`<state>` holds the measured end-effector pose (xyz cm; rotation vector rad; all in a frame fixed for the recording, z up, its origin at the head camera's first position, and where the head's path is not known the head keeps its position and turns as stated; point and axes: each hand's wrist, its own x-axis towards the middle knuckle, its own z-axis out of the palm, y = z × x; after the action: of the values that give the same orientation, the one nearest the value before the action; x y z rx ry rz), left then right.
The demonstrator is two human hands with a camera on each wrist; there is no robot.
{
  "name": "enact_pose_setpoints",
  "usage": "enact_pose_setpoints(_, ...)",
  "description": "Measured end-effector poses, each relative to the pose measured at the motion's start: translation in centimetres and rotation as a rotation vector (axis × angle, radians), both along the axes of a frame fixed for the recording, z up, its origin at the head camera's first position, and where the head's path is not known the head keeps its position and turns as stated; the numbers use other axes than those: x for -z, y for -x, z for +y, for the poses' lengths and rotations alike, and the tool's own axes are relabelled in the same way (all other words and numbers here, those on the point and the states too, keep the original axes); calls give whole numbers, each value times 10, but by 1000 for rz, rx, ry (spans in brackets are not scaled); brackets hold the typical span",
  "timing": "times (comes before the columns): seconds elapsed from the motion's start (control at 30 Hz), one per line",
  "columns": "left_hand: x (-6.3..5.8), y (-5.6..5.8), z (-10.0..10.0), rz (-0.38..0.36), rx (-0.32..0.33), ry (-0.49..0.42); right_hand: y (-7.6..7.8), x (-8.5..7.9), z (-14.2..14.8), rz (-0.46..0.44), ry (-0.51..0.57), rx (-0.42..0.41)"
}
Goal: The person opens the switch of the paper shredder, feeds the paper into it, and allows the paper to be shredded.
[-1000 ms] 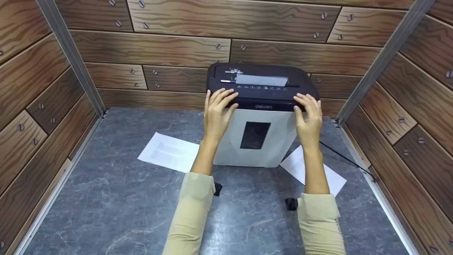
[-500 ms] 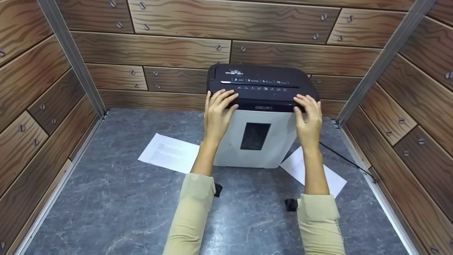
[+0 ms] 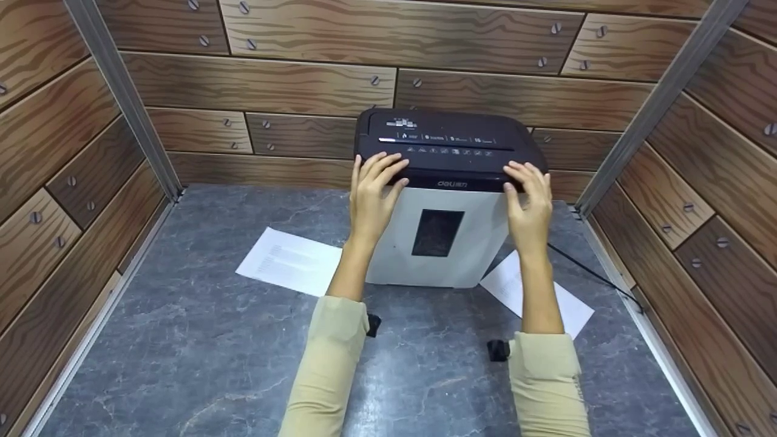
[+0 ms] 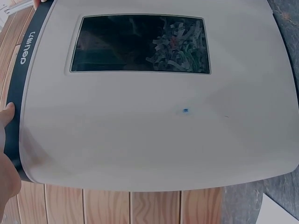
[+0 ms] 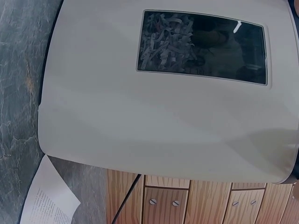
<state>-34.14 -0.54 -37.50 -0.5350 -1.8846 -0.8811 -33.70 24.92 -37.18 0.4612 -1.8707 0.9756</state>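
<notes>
A paper shredder [image 3: 388, 261] with a pale grey bin and a black top [image 3: 461, 161] stands upright against the back wall. My left hand [image 3: 371, 197] holds the top's front left corner, fingers over the edge and thumb on the front. At the front right corner, my right hand [image 3: 530, 203] grips in the same way. The feed slot [image 3: 449, 144] shows no paper sticking out. Through the bin's dark window [image 3: 438, 233], paper shreds [image 4: 182, 46] are visible in both wrist views. In the left wrist view, part of the left hand [image 4: 7, 172] touches the dark rim.
One printed sheet [image 3: 291, 261] lies left of the shredder. Another sheet [image 3: 573, 309] lies to its right, partly under my forearm. A black cord [image 3: 598, 274] runs along the floor toward the right wall [image 3: 686, 200]. Wood-patterned panels enclose the grey marbled surface [image 3: 200, 340].
The strip of paper that stuck out of the feed slot a second ago has gone down out of sight. Both hands have stayed in place on the shredder's corners.
</notes>
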Motion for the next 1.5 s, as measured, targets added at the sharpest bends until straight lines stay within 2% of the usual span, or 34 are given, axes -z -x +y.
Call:
enact_pose_setpoints(0.37, 0, 0, 0, 16, 9, -12, -1, -1, -1, -6, 29, -11)
enact_pose_setpoints(0.83, 2, 0, 1, 0, 15, -18, -3, 0, -2, -9, 43, -19)
enact_pose_setpoints(1.17, 0, 0, 1, 11, 22, -18, -26, -21, -20, 14, 53, -32)
enact_pose_setpoints(1.5, 0, 0, 0, 11, 22, -20, -1, -2, -3, 5, 44, -22)
